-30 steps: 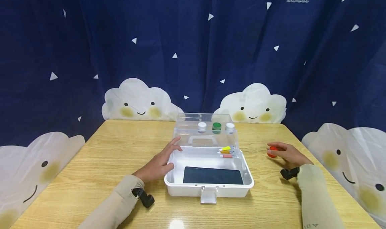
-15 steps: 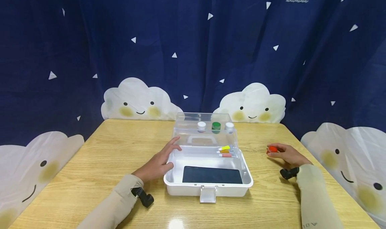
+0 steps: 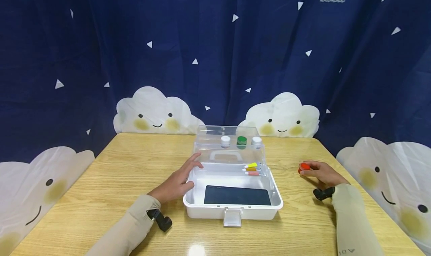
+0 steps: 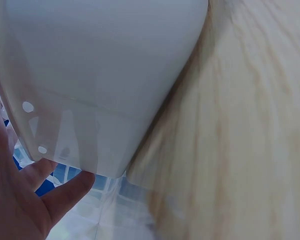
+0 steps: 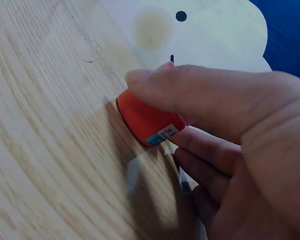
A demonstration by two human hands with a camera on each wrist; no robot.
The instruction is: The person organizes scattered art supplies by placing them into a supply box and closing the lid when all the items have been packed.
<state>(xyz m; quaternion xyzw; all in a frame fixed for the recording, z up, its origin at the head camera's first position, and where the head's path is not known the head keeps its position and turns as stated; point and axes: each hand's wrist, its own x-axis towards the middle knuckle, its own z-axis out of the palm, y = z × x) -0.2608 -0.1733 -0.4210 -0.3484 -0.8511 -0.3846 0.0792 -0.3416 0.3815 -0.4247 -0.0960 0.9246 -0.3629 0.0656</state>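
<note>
My right hand (image 3: 323, 171) grips a small red jar (image 3: 304, 167) between thumb and fingers, at the right part of the table. In the right wrist view the red jar (image 5: 150, 117) is tilted close over the wood, a printed label on its side. My left hand (image 3: 175, 183) rests with spread fingers at the left side of an open white storage box (image 3: 232, 213). Seen from the left wrist, two fingertips touch the wall of the box (image 4: 100, 90). A flat dark rectangular slab (image 3: 237, 196) lies inside the box.
Clear plastic trays (image 3: 202, 151) stand raised at the back of the box. They hold a green jar (image 3: 241, 142), two white-capped jars and several paint tubes (image 3: 251, 169). A latch (image 3: 232, 218) hangs down in front. Behind the wooden table (image 3: 134, 155) hangs a blue curtain (image 3: 175, 42).
The red jar has turned in my right hand, so that its flat round top now faces up more. My left hand and the box have stayed in place.
</note>
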